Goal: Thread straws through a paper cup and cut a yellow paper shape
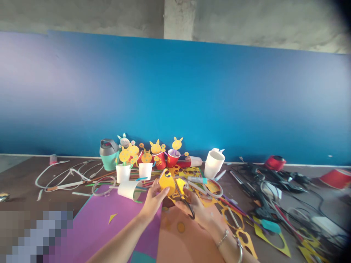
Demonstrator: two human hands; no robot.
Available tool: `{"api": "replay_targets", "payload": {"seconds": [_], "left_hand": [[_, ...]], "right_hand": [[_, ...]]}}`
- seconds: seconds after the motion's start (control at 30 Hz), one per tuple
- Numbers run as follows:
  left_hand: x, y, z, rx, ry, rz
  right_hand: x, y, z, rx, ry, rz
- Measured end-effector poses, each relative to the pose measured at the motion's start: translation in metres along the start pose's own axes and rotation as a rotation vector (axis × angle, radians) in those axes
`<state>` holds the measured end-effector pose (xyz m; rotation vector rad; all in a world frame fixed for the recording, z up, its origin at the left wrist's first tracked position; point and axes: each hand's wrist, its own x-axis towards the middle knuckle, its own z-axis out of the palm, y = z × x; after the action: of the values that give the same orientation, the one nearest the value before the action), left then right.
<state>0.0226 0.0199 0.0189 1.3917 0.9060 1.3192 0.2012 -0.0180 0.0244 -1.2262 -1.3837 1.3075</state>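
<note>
Yellow paper (166, 183) is pinched between the thumb and fingers of my left hand (153, 199), raised above the table's middle. My right hand (196, 210) is closed around a pair of scissors (190, 210) with dark handles. Their blades are at the paper's right side; whether they touch it is hard to tell. Another bit of yellow paper (181, 183) shows near the blades. Below my hands lie a purple sheet (109, 215) and an orange sheet (178, 241). A small yellow scrap (112, 218) rests on the purple one.
Paper cups with yellow animal faces, such as a white cup (123, 174) and a red cup (158, 161), stand at the back. A white cup (129, 190) lies sideways. A teal bottle (109, 159), white mug (214, 163), glue gun (264, 208), cables and cut yellow scraps (244, 239) surround the sheets.
</note>
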Motion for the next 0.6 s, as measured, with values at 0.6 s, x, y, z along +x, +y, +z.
{"api": "replay_targets", "payload": {"seconds": [0.6], "left_hand": [[-0.003,0.002,0.006,-0.037,-0.001,-0.021]], "right_hand": [[0.002,0.018,-0.002,0.082,-0.058,0.021]]}}
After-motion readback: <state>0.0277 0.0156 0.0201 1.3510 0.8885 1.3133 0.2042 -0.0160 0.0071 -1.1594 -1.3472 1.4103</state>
